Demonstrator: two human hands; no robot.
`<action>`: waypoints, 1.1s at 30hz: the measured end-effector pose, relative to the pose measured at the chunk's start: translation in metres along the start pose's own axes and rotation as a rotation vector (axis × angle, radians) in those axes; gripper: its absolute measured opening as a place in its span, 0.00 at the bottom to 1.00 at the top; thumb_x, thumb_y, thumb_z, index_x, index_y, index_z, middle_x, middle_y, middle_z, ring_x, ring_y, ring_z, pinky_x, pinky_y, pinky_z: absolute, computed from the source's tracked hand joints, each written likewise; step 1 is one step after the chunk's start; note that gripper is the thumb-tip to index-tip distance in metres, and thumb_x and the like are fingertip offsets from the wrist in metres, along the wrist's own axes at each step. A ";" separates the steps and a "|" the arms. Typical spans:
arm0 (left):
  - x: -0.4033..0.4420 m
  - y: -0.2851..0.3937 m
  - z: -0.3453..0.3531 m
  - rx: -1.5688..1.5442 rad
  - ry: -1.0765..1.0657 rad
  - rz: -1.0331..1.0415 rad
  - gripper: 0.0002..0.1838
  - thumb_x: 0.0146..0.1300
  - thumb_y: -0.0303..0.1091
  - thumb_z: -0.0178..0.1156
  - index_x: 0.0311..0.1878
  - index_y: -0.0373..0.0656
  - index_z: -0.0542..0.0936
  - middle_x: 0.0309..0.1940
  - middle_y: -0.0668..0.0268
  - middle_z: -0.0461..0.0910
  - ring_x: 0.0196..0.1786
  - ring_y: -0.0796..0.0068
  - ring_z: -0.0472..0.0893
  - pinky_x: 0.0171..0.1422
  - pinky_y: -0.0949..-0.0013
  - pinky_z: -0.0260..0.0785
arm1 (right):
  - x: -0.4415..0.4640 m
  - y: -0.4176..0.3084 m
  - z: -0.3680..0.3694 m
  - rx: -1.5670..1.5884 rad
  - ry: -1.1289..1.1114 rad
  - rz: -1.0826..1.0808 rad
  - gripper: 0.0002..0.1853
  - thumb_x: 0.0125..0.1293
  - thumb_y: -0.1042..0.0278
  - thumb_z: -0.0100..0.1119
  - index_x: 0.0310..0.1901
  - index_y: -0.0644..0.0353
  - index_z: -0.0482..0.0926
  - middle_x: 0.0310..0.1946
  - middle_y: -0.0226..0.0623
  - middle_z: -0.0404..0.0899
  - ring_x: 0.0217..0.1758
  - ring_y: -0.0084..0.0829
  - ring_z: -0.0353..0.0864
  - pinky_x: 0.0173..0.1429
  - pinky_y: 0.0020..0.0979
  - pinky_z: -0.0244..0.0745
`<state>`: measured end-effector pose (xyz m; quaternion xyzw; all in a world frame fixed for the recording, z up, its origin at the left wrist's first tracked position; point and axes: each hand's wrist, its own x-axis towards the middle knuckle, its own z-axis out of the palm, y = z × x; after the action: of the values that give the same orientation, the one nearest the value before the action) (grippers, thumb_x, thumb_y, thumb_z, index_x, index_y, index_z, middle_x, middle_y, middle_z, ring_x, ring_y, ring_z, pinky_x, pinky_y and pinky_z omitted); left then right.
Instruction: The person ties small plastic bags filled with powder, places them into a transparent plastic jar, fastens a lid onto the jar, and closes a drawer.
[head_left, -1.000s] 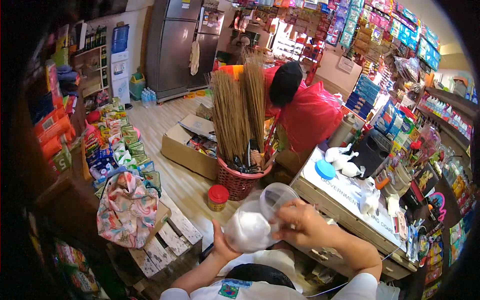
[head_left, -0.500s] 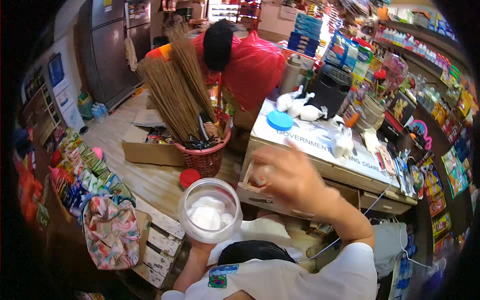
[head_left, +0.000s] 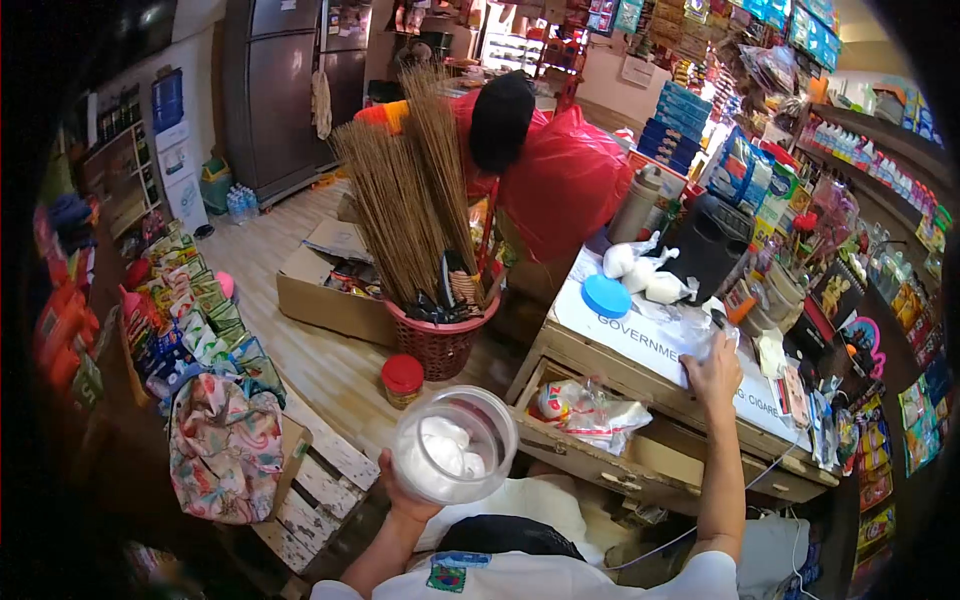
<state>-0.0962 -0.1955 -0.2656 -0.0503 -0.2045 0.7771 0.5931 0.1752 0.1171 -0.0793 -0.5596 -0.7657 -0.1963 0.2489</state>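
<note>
– Where was the jar?

– It was in the left hand, which cupped it from below and from the side, just above the lap. The plastic was clear and rounded, and the wide mouth had no cover.

– What did it contain?

– Some smooth, round white bundles, lying close together at the bottom.

– And the right hand?

– It was above the desk, fingers a little apart, at a thin clear bag. Whether it gripped this bag, I could not tell.

– Was any writing readable?

– On the white desk top I read "GOVERNME"; then the hand covered some letters, and after it came "CIGARE".

– Which other containers were there?

– The pulled-out wooden drawer held crumpled plastic bags, one with red print. Plump white bags lay beside a flat blue lid. On the floor, a red-lidded tub stood near a lattice basket of thin brown sticks.
</note>
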 end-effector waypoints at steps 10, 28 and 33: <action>-0.010 0.005 0.006 0.615 0.037 0.059 0.51 0.50 0.72 0.54 0.72 0.50 0.59 0.70 0.57 0.61 0.72 0.49 0.59 0.74 0.40 0.49 | 0.031 0.014 0.047 1.118 -0.036 0.081 0.20 0.55 0.73 0.65 0.48 0.65 0.70 0.40 0.45 0.79 0.40 0.38 0.82 0.40 0.35 0.78; -0.015 0.014 0.002 0.592 0.213 0.203 0.53 0.50 0.73 0.52 0.72 0.43 0.57 0.69 0.48 0.60 0.69 0.51 0.64 0.73 0.45 0.55 | -0.016 -0.102 -0.048 1.711 -0.646 0.049 0.35 0.37 0.71 0.75 0.51 0.68 0.74 0.38 0.37 0.81 0.38 0.31 0.82 0.46 0.32 0.77; -0.013 0.011 -0.004 0.553 0.121 0.069 0.51 0.52 0.70 0.52 0.72 0.44 0.57 0.70 0.53 0.61 0.71 0.52 0.63 0.73 0.45 0.55 | -0.032 -0.127 -0.090 1.514 -0.817 -0.168 0.34 0.30 0.75 0.78 0.47 0.64 0.78 0.40 0.36 0.80 0.42 0.29 0.80 0.49 0.31 0.75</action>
<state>-0.1012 -0.2089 -0.2756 0.0602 0.0528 0.8187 0.5686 0.0764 0.0024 -0.0293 -0.2117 -0.7587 0.5654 0.2447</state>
